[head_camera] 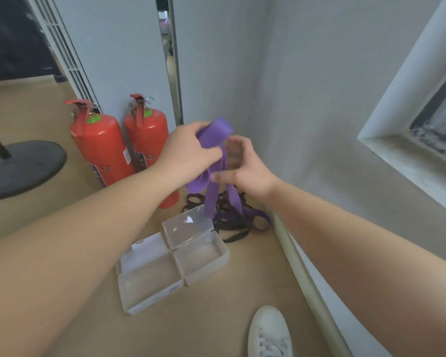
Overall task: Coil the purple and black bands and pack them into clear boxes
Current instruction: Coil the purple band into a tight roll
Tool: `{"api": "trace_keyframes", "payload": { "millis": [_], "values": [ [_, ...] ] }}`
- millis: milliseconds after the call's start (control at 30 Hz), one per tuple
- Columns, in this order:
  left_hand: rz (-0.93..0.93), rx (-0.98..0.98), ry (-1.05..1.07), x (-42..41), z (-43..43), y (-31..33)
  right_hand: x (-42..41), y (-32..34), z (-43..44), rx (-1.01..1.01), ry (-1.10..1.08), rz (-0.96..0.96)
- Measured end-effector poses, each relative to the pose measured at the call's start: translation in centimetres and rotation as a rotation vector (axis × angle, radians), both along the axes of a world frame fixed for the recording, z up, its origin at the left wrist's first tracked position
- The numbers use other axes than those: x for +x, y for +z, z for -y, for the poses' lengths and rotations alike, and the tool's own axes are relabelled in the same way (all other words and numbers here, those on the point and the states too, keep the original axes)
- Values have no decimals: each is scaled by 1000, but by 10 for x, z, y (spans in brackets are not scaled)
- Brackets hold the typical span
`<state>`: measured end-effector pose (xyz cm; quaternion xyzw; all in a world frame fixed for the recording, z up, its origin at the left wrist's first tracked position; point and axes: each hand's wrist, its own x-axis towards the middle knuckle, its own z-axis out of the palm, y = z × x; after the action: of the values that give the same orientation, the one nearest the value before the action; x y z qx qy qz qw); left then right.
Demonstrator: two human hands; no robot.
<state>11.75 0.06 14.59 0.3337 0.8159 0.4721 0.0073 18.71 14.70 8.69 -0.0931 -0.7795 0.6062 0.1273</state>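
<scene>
Tan flooring fills the lower frame, where two open clear boxes sit at centre, just below a tangle of black bands. At mid-frame your left hand curls its fingers round a wide, flat purple band, whose loops hang down to the black pile. Your right hand sits just right of it, blurred and loosely curled; whether it grips the band cannot be told.
</scene>
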Motion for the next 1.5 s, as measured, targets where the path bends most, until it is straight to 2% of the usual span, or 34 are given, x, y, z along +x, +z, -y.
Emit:
{"api": "trace_keyframes", "payload": {
  "millis": [100,133,233,367,400,500,567,633,700,767,800,933,1033,1133,1233,1367,1433,1500],
  "values": [
    [120,152,-61,4,0,6,0,-20,-1,155,146,203],
    [189,193,-80,5,1,7,2,-25,-1,149,145,225],
    [372,319,-84,2,6,4,14,-35,-9,153,-6,216],
    [465,384,12,-6,11,-7,42,-55,-47,390,-127,402],
    [435,311,29,-7,12,-11,50,-57,-56,392,-180,382],
    [323,-126,3,-7,14,-28,60,-48,-74,293,-373,201],
    [340,-251,4,-3,13,-41,53,-24,-78,137,-432,64],
    [415,-226,13,5,8,-51,44,1,-74,66,-369,-54],
    [475,-146,5,15,-1,-55,38,19,-61,190,-239,-94],
    [519,26,-28,21,-12,-51,34,22,-43,388,-119,-48],
    [524,114,-43,22,-18,-47,33,20,-36,404,-73,-27],
    [421,230,-126,34,-27,-20,42,1,-30,38,148,80],
    [454,395,-184,40,-27,-2,48,-19,-33,121,253,232],
    [611,570,-248,40,-27,13,55,-47,-35,228,161,364],
    [550,427,-246,36,-23,12,57,-55,-38,219,-77,335],
    [504,239,-181,30,-11,-1,45,-31,-44,-114,-270,98],
    [529,276,-210,33,-9,-3,42,-23,-46,-134,-147,59],
    [558,369,-300,40,-12,-1,41,-27,-41,-45,105,107]
  ]
}}
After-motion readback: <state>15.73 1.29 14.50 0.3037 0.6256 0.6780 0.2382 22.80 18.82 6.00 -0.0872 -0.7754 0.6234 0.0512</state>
